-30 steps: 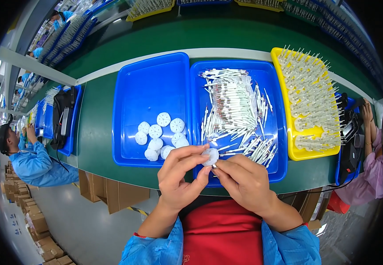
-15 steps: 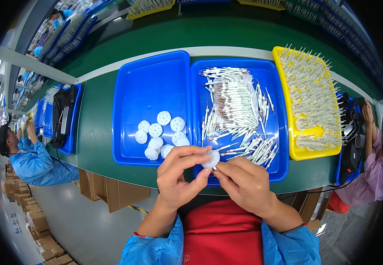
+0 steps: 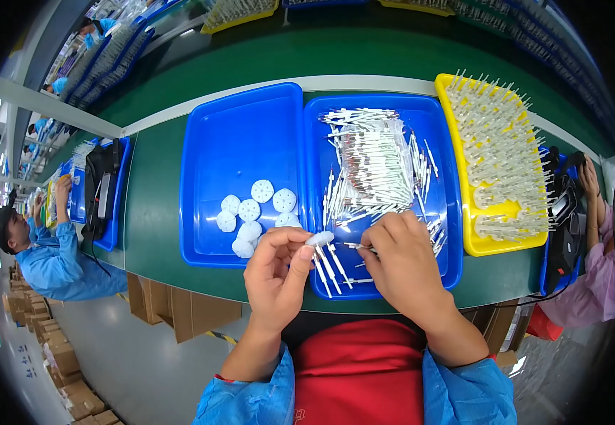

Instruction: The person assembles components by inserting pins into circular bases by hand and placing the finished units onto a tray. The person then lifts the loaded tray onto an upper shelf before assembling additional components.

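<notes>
My left hand (image 3: 277,273) is closed, pinching a round white plastic disc (image 3: 319,239) by its edge between thumb and fingers. Several thin white sticks (image 3: 330,268) hang down from the disc's underside. To the right, my right hand (image 3: 403,265) is over the near part of a blue tray (image 3: 451,205) of loose thin white sticks with dark tips. Its fingers are pinched on a thin white stick (image 3: 353,246), whose end pokes out toward the disc. A clear bag (image 3: 378,163) with sticks bundled in it lies in that tray.
At left, another blue tray (image 3: 240,134) holds several white discs with holes (image 3: 249,210). A yellow tray (image 3: 488,246) at right is packed with discs bearing upright sticks. Co-workers (image 3: 66,255) sit at both sides. Cardboard boxes (image 3: 183,308) stand below the green bench (image 3: 155,191).
My right hand has moved from the disc to the tray of sticks and pinches one. My left hand has tipped the disc, so its hanging sticks now show.
</notes>
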A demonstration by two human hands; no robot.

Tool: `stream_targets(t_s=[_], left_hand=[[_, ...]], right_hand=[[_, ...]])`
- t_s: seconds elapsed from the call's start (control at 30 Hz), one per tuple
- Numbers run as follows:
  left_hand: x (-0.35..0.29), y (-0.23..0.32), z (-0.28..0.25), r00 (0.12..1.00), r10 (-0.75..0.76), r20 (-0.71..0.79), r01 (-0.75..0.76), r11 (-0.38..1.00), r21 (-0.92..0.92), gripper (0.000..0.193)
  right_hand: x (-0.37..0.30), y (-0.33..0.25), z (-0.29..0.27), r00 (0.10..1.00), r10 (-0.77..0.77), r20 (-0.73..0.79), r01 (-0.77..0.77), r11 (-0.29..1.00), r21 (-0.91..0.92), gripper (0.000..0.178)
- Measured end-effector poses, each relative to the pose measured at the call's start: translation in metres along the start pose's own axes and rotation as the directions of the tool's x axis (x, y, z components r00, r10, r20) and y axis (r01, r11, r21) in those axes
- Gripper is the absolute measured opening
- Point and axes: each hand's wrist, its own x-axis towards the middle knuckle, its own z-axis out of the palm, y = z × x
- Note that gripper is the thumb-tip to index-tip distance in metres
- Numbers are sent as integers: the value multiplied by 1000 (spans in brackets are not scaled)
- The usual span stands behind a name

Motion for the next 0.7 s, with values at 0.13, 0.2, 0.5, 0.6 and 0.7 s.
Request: stream_targets(t_s=[0.13, 0.2, 0.5, 0.6, 0.7], left_hand=[[0, 3, 0, 996, -86, -13, 85, 995, -60, 27], [0, 2, 0, 995, -100, -6, 100, 993, -67, 28], [1, 2, 3, 992, -109, 60, 115, 987, -109, 27], [-1, 0, 1, 987, -136, 86, 143, 987, -77, 27], [-2, -1, 3, 988, -119, 94, 126, 989, -72, 26]], right_hand=[[0, 0, -5, 994, 53, -92, -37, 986, 165, 18], [0, 1, -6, 991, 64, -117, -36, 974, 224, 18], [3, -5, -17, 980, -3, -200, 77, 927, 367, 27], [4, -9, -15, 981, -24, -194, 103, 908, 407, 20], [4, -9, -12, 981, -27, -192, 100, 919, 381, 18]])
